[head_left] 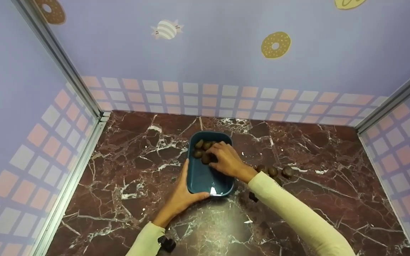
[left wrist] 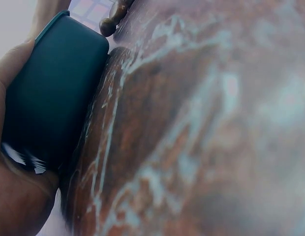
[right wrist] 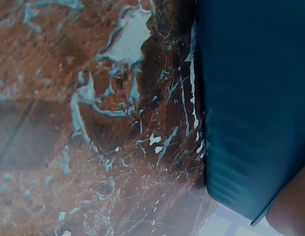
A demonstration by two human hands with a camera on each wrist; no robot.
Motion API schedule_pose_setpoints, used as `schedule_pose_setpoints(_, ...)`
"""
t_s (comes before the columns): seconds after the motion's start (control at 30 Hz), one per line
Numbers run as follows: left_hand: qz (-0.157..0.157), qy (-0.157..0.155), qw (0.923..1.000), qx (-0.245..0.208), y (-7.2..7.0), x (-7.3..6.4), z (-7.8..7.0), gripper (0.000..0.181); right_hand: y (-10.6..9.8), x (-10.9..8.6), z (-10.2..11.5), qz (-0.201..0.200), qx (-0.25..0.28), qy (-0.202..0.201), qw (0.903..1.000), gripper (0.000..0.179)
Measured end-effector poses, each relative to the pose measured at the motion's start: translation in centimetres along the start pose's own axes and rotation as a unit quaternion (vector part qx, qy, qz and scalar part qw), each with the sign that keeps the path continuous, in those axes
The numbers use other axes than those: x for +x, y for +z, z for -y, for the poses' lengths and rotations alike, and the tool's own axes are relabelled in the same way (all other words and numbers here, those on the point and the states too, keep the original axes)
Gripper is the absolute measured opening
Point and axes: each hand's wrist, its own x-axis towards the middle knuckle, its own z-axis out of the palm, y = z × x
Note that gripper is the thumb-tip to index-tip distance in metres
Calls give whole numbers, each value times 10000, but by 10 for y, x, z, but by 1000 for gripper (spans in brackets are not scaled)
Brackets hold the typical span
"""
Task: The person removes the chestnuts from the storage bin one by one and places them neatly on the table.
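Note:
A deep teal rectangular container [head_left: 201, 177] stands on the marble-patterned surface. My left hand [head_left: 183, 192] holds its near left corner, fingers along the left wall and thumb on the near rim. Over the container's right side reaches my right hand [head_left: 228, 160], its curled fingers pinching a round brown chestnut [head_left: 205, 159] inside. Several more chestnuts [head_left: 198, 153] lie at the container's far end, some partly hidden by that hand. In the left wrist view the container's outer wall [left wrist: 59, 83] fills the left side; the right wrist view shows its wall [right wrist: 251, 98] too.
More chestnuts [head_left: 287, 172] lie on the surface right of the container, partly covered by the right forearm. Purple patterned walls [head_left: 219, 64] enclose the dark red marble surface [head_left: 126, 170] at the back and both sides.

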Motion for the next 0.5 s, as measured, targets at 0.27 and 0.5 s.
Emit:
schedule_pose_setpoints(0.27, -24, -45, 10000, 57, 0, -1, 2, 142, 4, -3, 0, 249, -406, -256, 9985, 34)
schedule_pose_setpoints(0.5, 31, 8, 10000, 9, 0, 1, 1, 143, 3, -3, 1, 356, -681, -366, 9964, 36)
